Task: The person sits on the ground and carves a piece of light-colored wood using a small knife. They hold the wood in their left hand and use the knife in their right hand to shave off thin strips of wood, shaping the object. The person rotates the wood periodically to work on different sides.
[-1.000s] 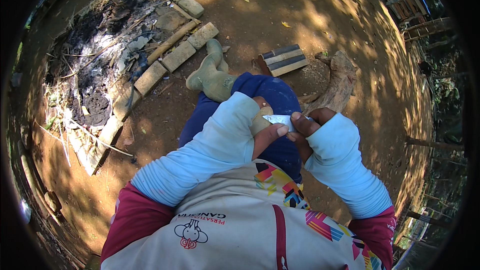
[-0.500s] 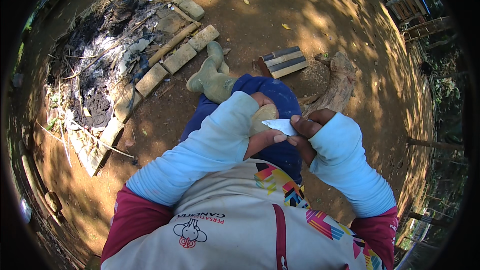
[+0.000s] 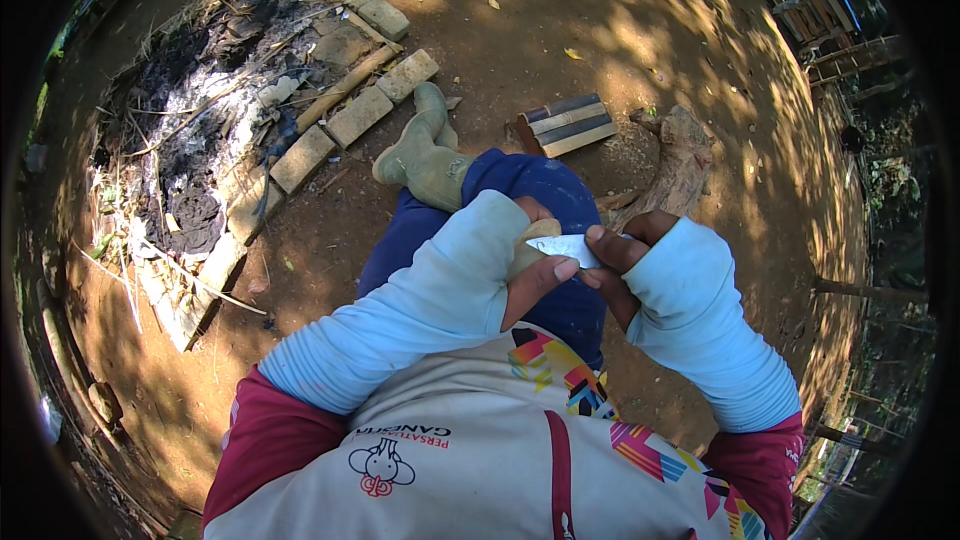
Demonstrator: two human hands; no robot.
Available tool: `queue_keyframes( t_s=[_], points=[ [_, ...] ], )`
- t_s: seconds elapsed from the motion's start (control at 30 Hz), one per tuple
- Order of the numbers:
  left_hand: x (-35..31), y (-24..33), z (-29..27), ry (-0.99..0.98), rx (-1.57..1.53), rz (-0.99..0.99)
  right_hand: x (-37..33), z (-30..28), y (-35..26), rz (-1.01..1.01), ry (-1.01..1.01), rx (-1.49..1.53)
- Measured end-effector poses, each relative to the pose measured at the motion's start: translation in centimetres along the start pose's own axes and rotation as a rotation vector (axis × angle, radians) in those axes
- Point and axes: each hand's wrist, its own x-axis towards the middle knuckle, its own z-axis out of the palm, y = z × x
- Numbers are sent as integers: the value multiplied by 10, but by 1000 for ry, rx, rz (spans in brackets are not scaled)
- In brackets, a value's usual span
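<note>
Above my lap, my left hand [image 3: 540, 285] closes around a rounded tan piece [image 3: 522, 256], mostly covered by the hand and sleeve; its exact kind cannot be made out. My right hand [image 3: 622, 258] pinches a small knife, its short silvery blade [image 3: 563, 249] pointing left across the tan piece. The handle is hidden inside my fingers. My left thumb lies right by the blade's lower edge, and the two hands are almost touching. Pale blue sleeves cover both wrists.
Left of my boots [image 3: 425, 160], concrete blocks [image 3: 362, 118] edge a heap of ash and burnt scraps [image 3: 205, 130]. Ahead lies a striped wooden block [image 3: 568, 126] beside a rough log [image 3: 672, 165]. Bare ground spreads around, with a wooden fence [image 3: 850, 60] at the right.
Both hands have shifted very slightly to the right, with the knife and the tan piece. Less of the tan piece shows behind the blade. Both grips stay closed.
</note>
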Motion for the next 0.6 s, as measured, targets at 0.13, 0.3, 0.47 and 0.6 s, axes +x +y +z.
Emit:
queue_keyframes(
  t_s=[0.13, 0.3, 0.47, 0.6],
  points=[
    [2, 1, -3, -44, 7, -48, 4, 0, 2, 0, 17, -14],
    [1, 0, -1, -36, -72, -75, 3, 1, 3, 9, -10, 16],
    [1, -1, 1, 5, -42, -39, 3, 4, 5, 5, -16, 39],
    [1, -6, 0, -37, -50, -12, 5, 3, 4, -3, -10, 21]
  ],
)
